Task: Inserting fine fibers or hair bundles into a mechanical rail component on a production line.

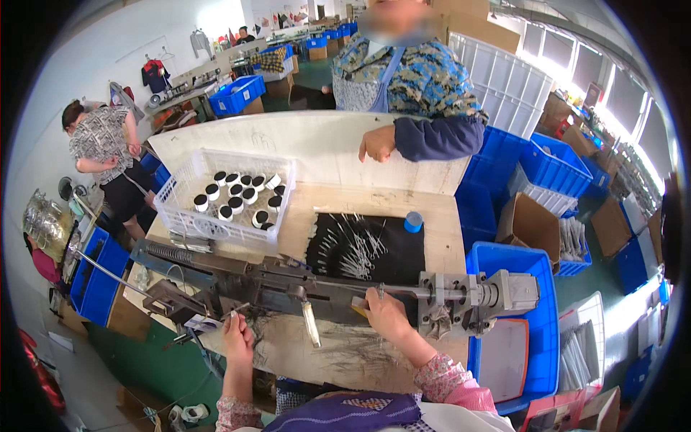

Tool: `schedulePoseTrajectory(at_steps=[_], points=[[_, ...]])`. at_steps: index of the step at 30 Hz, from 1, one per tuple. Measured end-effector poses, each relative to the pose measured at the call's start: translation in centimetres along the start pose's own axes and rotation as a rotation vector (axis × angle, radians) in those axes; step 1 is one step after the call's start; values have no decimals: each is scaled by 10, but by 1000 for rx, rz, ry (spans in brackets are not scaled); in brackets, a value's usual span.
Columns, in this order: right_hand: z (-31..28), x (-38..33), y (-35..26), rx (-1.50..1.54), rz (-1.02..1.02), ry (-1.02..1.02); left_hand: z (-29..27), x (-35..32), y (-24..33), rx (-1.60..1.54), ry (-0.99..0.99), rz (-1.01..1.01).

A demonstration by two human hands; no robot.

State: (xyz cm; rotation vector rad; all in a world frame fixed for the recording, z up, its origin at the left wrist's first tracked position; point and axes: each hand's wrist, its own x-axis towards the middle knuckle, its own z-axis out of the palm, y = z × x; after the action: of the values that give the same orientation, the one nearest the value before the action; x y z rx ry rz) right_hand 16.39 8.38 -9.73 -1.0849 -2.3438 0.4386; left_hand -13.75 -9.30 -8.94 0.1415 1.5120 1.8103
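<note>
A long dark metal bench machine [327,297] runs across the wooden table in front of me. At its left end, my left hand [238,338] is closed, thumb and fingertips pinching a thin metal piece [240,307] beside the clamp block [176,302]. My right hand [387,315] is closed at the machine's bed, left of the shaft and motor unit [515,291]; a small yellowish edge [359,307] shows by its fingers, but what they grip is hidden. A lever with a pale wrapped handle [311,324] hangs between my hands. Beyond lies a black cloth [404,261] with many slim metal pieces [358,248].
A white plastic crate [173,205] holds several white cylinders with black tops. A blue round container [413,222] stands on the cloth. Across the upright board [302,140], a person in a camouflage top rests a hand over it. Blue bins [548,338] stand at right.
</note>
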Motion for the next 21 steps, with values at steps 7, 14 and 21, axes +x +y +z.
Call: schedulePoseTrajectory(at_steps=[7, 14, 21], points=[[-6, 15, -1, -81, -10, -20, 148, -89, 32, 45, -641, 101], [3, 10, 14, 43, -77, -37, 218, -67, -17, 34, -949, -530], [-28, -2, -13, -101, -113, -67, 205, -76, -23, -41, -598, -170]])
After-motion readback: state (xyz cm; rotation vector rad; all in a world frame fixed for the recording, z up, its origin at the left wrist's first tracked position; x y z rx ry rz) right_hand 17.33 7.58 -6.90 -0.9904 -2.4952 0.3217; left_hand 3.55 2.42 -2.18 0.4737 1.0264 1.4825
